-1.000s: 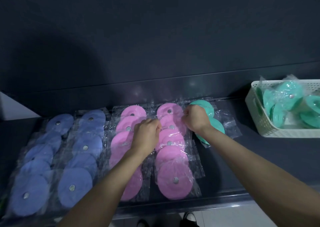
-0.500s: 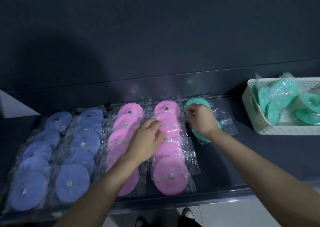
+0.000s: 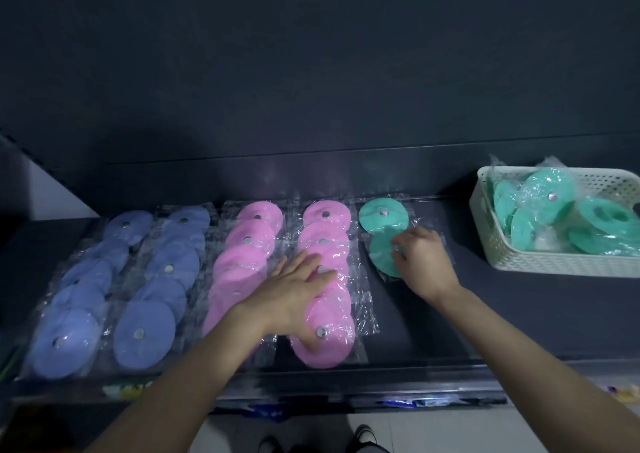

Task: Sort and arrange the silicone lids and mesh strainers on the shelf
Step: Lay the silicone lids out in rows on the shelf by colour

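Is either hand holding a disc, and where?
The right hand pinches the nearer plastic-wrapped teal round silicone lid at its right edge. The left hand lies flat on wrapped pink round lids.

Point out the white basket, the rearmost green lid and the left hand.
white basket (image 3: 554, 265): head view, front wall.
rearmost green lid (image 3: 372, 220): head view, top face.
left hand (image 3: 294, 291): head view, back of hand.

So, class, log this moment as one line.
left hand: flat on pink lids | right hand: pinches nearer green lid | white basket: holds other green lids
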`<state>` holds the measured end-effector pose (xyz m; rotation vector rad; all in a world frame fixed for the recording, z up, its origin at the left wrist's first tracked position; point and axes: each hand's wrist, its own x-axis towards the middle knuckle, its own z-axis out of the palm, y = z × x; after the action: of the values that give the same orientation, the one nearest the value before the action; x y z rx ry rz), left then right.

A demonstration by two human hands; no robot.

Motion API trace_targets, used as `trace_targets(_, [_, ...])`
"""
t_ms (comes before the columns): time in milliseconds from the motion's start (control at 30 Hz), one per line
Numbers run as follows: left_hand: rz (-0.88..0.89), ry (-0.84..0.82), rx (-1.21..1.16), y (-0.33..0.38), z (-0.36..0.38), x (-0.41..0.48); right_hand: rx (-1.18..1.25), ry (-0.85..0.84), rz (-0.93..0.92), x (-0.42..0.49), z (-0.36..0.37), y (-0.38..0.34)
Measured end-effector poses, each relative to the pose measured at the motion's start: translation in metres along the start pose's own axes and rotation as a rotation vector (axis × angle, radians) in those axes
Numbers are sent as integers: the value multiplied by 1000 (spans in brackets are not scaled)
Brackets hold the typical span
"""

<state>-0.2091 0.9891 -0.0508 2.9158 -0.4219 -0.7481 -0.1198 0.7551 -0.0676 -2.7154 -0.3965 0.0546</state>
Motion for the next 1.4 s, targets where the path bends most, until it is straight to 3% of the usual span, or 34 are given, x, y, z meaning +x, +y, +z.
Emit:
trace_targets(133, [-26,12,-100,9,-4,-3,-113,-34,60,-12,-11,13])
trace_targets(267, [-38,172,-165,24,-6,0,-107,-134,120,-19,-11,28])
trace_targets(400, [-17,276,-181,34,-6,11,-78,-130,143,-21,-5,28])
trace_targets(700, [12,271,-168,42,-28,49,16,-74,203,-17,1,14])
trace_targets(1033, [79,276,-118,44,-49,78,-83,-101,228,-7,-6,10])
trace_targets(1400, [125,358,-102,77,-72,80,78,136,160,-22,-63,20])
